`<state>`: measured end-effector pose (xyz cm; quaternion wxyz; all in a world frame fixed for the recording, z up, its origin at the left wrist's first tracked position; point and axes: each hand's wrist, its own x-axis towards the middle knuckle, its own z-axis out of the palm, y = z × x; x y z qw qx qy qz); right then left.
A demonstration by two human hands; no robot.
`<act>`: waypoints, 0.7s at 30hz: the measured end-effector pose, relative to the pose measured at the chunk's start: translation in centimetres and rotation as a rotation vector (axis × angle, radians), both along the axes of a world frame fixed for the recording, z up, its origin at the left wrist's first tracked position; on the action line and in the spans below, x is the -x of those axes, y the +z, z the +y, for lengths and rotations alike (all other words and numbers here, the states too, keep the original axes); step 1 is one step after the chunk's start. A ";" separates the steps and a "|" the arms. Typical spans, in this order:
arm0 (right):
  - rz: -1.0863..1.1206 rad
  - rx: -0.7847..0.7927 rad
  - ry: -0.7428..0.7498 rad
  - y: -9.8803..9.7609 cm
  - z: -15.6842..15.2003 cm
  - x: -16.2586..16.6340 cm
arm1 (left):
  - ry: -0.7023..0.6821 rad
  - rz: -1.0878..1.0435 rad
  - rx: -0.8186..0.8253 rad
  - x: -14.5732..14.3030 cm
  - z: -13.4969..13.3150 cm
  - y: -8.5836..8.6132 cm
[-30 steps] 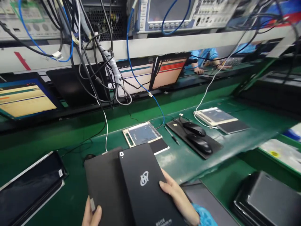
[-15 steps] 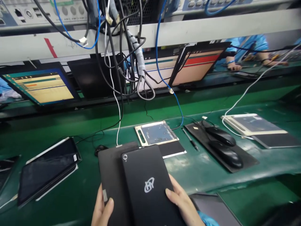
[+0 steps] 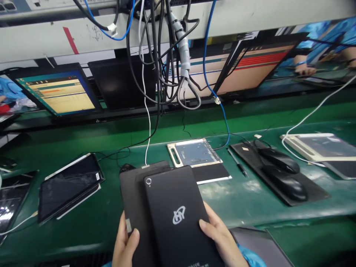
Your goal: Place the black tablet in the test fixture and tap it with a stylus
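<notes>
Gripping by their opposite long edges, two bare hands hold a pair of flat dark rectangles above a green bench top with a smooth, lightly glossy surface (image 3: 244, 215). The nearer piece is a slim, black, round-cornered tablet with a satin back (image 3: 180, 231), bearing a silvery emblem at its middle and a ringed camera lens in its upper left corner. Behind it, offset to the left, lies a matte, charcoal-coloured flat panel (image 3: 133, 196) with a small grey tab on its left edge; whether the two faces touch cannot be told. A thin white cable (image 3: 147, 122) runs down to the panel's top edge. The left hand (image 3: 125, 241) pinches the panel near the tab, thumb laid on the front face and fingers curled behind the edge. The right hand (image 3: 219, 235) clasps the tablet's right edge, thumb bent onto the satin back, fingers passing underneath; the forearm slants in from the lower right, ending in a crinkled blue sleeve (image 3: 251, 257). Beyond the held pieces rests a cream-coloured, flat frame with a rounded slot and a bluish plate (image 3: 194, 152); to its right are a slender pen (image 3: 237, 162) and two glossy, curved black mice (image 3: 285, 183) on a dark pad (image 3: 317, 193).
</notes>
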<state>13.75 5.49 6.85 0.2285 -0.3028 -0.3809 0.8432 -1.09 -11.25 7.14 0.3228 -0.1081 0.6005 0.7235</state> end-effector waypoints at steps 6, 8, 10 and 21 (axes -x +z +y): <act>-0.015 0.042 -0.017 0.7 -0.3 0.2 | 0.018 -0.039 0.019 0.0 -0.1 0.4; -0.027 0.036 0.008 0.9 -0.4 0.2 | 0.019 -0.026 0.016 0.1 -0.2 0.3; -0.030 0.029 0.019 1.0 -0.3 0.3 | 0.017 -0.006 0.019 0.1 -0.4 0.0; -0.024 0.054 0.002 1.4 -0.6 1.1 | 0.043 -0.041 0.029 0.2 -0.7 0.3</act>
